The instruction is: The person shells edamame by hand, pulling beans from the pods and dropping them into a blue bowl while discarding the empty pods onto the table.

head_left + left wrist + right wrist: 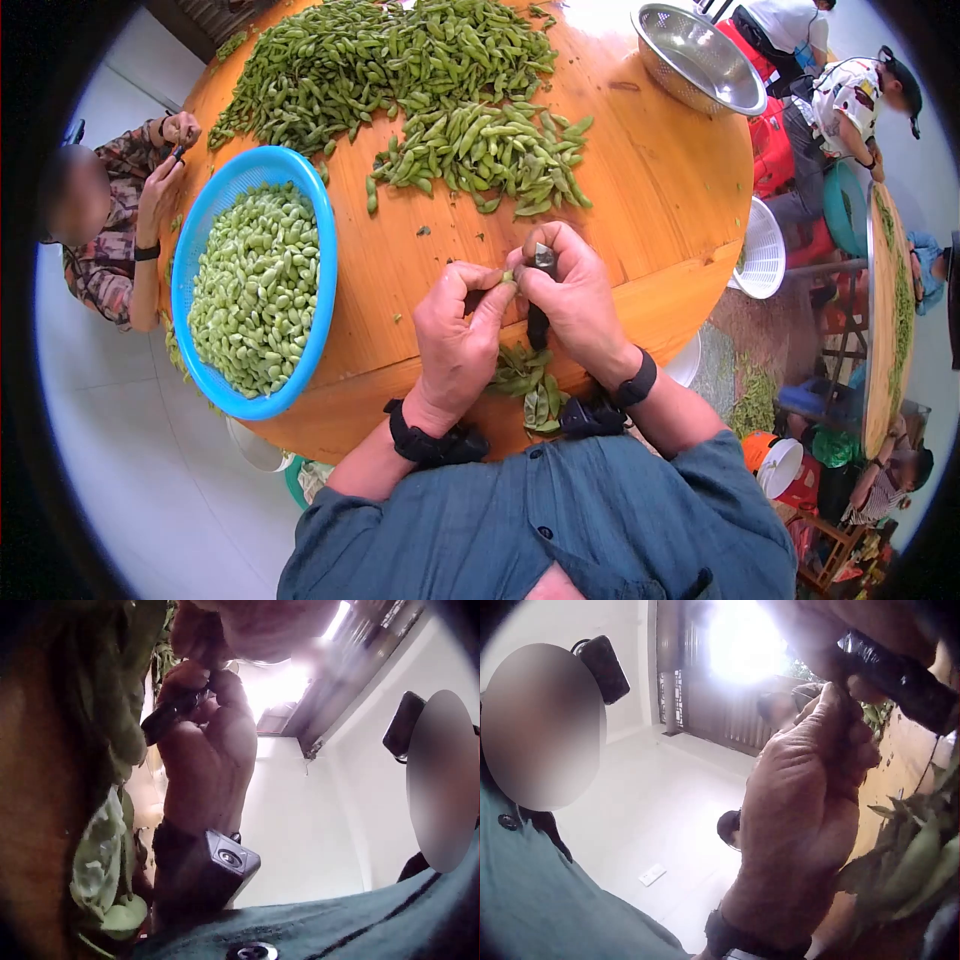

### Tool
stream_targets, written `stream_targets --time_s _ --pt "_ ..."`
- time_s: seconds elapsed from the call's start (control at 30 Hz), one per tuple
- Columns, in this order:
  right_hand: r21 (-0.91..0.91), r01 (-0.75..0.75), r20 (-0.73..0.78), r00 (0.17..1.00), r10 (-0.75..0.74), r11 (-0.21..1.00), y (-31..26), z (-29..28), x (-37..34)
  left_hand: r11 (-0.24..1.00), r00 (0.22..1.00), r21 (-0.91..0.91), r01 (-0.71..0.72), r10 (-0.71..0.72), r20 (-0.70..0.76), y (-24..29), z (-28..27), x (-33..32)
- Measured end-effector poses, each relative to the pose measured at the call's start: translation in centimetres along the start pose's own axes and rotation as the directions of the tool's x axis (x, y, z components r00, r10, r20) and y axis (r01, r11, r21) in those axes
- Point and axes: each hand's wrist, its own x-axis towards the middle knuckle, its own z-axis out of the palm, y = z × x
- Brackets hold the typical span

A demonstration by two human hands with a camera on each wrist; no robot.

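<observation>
My left hand [457, 328] pinches a small green soybean pod [510, 275] between thumb and fingertips, in front of my chest over the table's near part. Right beside it, my right hand [580, 295] holds a short black tool, its dark shiny handle [904, 679] lying across the palm; I cannot tell what kind of tool it is. The fingertips of both hands meet at the pod. Below the hands, at the table's near edge, lies a small heap of opened pods [540, 400]; a split, pale-lined pod [101, 855] shows up close in the left wrist view.
Shelled green beans [255, 290] fill a blue basket [327, 262] at the left. Unopened pods [370, 65] are heaped across the round wooden table's [650, 200] far side, a smaller pile [490, 155] nearer. A metal colander [700, 60] stands far right. Another person [110, 220] sits left.
</observation>
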Motion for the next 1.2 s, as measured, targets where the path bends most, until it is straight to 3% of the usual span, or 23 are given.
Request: stream_targets --time_s 0.07,0.1,0.17,0.3,0.37,0.47,0.5,0.57,0.7,0.8,0.87,1.0,1.07,1.2 --pt "-0.070 -0.013 0.001 1.000 0.013 0.997 -0.1 0.0 0.0 0.964 0.980 -0.176 0.198 -0.195 0.031 -0.4 -0.1 0.1" --pt "-0.070 -0.013 0.001 1.000 0.013 0.997 -0.1 -0.1 0.1 0.964 0.980 -0.176 0.198 -0.195 0.031 -0.3 -0.1 0.1" --pt "-0.215 0.072 0.033 0.997 -0.066 0.974 0.0 -0.3 0.1 0.850 0.933 -0.384 0.361 -0.329 0.148 -0.1 -0.4 0.3" --pt "-0.246 0.109 0.046 0.994 -0.101 0.963 0.1 -0.3 0.3 0.753 0.902 -0.497 0.432 -0.356 0.245 -0.8 -1.0 0.7" --pt "-0.302 0.200 0.098 0.979 -0.178 0.932 0.4 -0.8 0.5 0.587 0.843 -0.606 0.537 -0.389 0.370 -1.3 -1.5 1.1" --pt "-0.272 0.153 0.090 0.987 -0.134 0.950 -0.4 -0.6 0.4 0.505 0.819 -0.644 0.574 -0.366 0.442 -1.9 -1.9 1.3" --pt "-0.273 0.154 0.090 0.987 -0.134 0.950 -0.7 -0.8 0.3 0.505 0.819 -0.645 0.574 -0.365 0.442 -1.9 -1.9 1.3" --pt "-0.444 0.176 0.156 0.981 -0.117 0.879 -1.1 -1.2 0.0 0.559 0.841 -0.628 0.542 -0.375 0.391 -1.8 -1.8 1.3" --pt "-0.376 0.175 0.138 0.982 -0.132 0.910 -1.1 -0.8 -0.2 0.621 0.861 -0.597 0.508 -0.351 0.369 -1.8 -1.9 1.2" --pt "-0.406 0.195 0.113 0.980 -0.163 0.893 -1.4 -0.5 -0.2 0.714 0.878 -0.514 0.475 -0.353 0.322 -1.2 -1.9 1.3" --pt "-0.375 0.124 0.081 0.992 -0.101 0.919 -1.7 -0.3 -0.2 0.818 0.916 -0.422 0.391 -0.301 0.266 -0.9 -1.8 1.2" --pt "-0.340 0.131 0.079 0.991 -0.111 0.931 -1.1 -0.4 0.0 0.824 0.923 -0.419 0.380 -0.305 0.236 -0.4 -1.7 1.0" --pt "-0.350 0.154 0.048 0.988 -0.147 0.924 -0.9 -0.1 0.0 0.923 0.950 -0.244 0.297 -0.259 0.177 -0.2 -1.6 1.0" --pt "-0.361 0.120 0.036 0.993 -0.114 0.925 -1.0 -0.1 -0.1 0.978 0.978 -0.139 0.156 -0.134 0.158 0.0 -1.5 0.8"
